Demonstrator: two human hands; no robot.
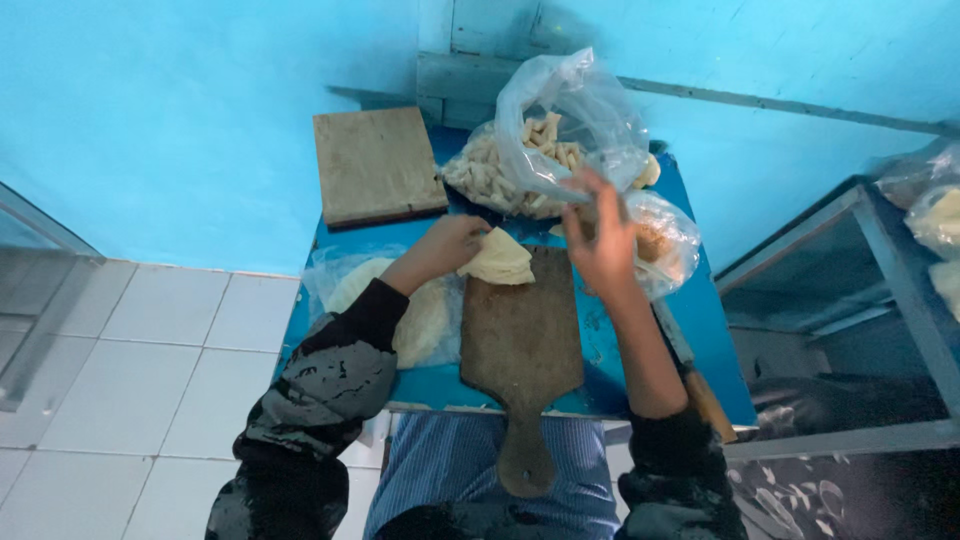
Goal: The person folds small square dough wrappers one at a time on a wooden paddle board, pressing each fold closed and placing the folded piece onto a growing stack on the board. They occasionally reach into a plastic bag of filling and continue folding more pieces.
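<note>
1. The left hand lies closed over a folded piece of pale dough, fingers curled on its near edge and pressing it against the far end of a dark wooden paddle board
2. That board lies lengthwise on a small blue table, its handle hanging over the near edge toward the person's lap
3. The right hand is raised above the table's far right part, fingers spread and half open — it touches the clear plastic bag, but whether it pinches the film I cannot tell
4. The bag stands open and holds short pale dough sticks, heaped at the back of the table
5. A second clear bag with brownish contents lies just right of the right hand
6. Under the left forearm lies a stack of round flat dough sheets in plastic — just beside the paddle board
7. A square light wooden board rests at the table's far left corner, against the blue wall
</note>
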